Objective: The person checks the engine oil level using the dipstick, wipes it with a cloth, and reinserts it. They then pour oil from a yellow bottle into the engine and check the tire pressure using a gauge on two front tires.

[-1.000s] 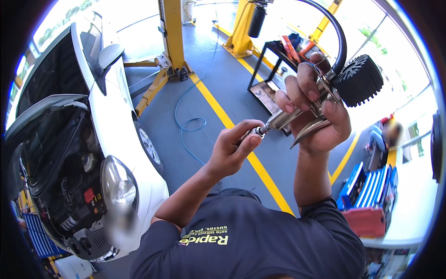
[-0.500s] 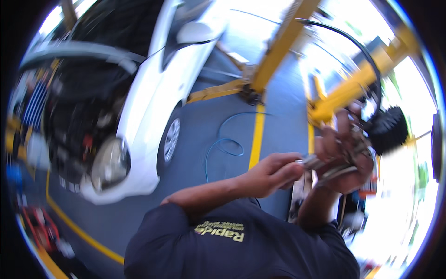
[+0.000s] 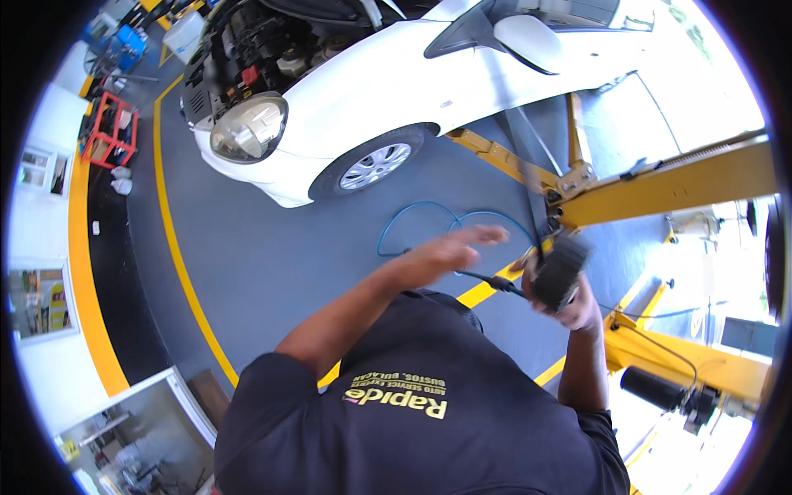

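My right hand (image 3: 579,307) is closed around a dark, blocky piece (image 3: 563,269) with a ribbed-looking side. Motion blurs it, so its exact kind does not show. A thin black cable or rod (image 3: 500,283) with a thicker section runs leftward from that hand. Another long dark strip, smeared by motion, rises from the same place. To the left, my left hand (image 3: 445,254) is in the air with its fingers stretched out, apart from the piece and holding nothing visible.
A white car (image 3: 355,99) with its hood up stands ahead. Yellow lift arms and a post (image 3: 676,181) are at the right. A blue hose (image 3: 421,206) lies coiled on the grey floor. A red cart (image 3: 111,132) stands at the left.
My left hand has come away from the metal part that both hands were at. My right hand and the black piece are lower and further left in view. The view has swung round.
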`<state>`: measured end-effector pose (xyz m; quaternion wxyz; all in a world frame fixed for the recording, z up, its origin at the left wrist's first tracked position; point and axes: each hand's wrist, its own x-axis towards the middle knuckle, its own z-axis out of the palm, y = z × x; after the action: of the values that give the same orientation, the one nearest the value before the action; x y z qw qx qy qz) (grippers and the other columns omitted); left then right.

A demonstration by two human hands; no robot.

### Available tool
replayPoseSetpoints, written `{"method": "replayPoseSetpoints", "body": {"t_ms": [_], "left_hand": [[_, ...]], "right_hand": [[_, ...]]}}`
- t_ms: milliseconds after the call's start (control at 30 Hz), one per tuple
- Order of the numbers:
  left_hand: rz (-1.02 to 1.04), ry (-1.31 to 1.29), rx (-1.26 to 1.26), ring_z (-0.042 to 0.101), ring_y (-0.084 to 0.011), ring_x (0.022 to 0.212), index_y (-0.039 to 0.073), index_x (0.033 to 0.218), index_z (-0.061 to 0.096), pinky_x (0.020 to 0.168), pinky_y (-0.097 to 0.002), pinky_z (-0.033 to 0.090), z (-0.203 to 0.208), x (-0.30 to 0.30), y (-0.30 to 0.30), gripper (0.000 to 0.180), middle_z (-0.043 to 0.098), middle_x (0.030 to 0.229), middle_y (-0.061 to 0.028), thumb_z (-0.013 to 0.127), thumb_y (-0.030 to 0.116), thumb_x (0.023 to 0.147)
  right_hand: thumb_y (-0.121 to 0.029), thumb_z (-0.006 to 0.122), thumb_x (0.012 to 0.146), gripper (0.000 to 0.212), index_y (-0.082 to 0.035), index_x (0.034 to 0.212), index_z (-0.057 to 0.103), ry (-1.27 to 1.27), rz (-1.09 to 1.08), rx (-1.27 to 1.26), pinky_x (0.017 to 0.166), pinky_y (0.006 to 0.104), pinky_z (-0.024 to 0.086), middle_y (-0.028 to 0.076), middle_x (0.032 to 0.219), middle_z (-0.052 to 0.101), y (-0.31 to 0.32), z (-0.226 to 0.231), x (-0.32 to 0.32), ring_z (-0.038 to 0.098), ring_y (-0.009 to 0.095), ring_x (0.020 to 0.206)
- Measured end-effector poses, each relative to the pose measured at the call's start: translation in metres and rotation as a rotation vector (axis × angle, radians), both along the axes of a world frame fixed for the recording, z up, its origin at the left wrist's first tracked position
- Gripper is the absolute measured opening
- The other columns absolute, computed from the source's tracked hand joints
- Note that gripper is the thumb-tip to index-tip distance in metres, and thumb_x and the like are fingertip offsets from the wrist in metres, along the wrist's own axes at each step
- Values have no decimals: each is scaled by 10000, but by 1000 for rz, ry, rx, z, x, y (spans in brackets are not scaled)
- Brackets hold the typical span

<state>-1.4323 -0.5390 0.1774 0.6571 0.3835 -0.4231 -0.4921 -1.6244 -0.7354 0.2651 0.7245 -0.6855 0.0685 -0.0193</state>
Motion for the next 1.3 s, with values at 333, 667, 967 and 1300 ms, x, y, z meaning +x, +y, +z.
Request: {"method": "replayPoseSetpoints", "body": {"t_ms": [333,667,967,1300], "left_hand": [[1054,1270,544,544,-155,757,85,1038,565,858,-413,541,-169,20,13,348,478,803,-2,451,403,1121],[1385,1143,934,344,-122,546,135,1176,532,566,-330,358,-505,69,-51,443,387,675,22,394,550,1104],[1255,976,764,435,-176,572,67,1067,589,577,-398,424,-703,196,-40,538,437,640,-20,357,553,1086],[954,672,1175,716,-289,861,-23,1024,492,897,-491,622,-804,317,-2,262,661,995,-205,519,232,1078]], "right_hand": [[-447,770,863,538,-51,1222,711,757,836,-629,913,467,540,210,1033,756,-135,-161,24,714,390,986],[-424,747,879,480,-66,1196,703,765,1006,-728,926,498,558,227,1049,745,-192,-466,95,708,409,1039],[-385,727,902,443,-35,1172,711,700,974,-956,930,488,562,220,1046,753,-144,-660,183,727,385,1014],[-384,738,927,461,-39,1231,714,920,942,-955,846,454,569,191,1038,767,-76,-745,242,741,340,918]]}}
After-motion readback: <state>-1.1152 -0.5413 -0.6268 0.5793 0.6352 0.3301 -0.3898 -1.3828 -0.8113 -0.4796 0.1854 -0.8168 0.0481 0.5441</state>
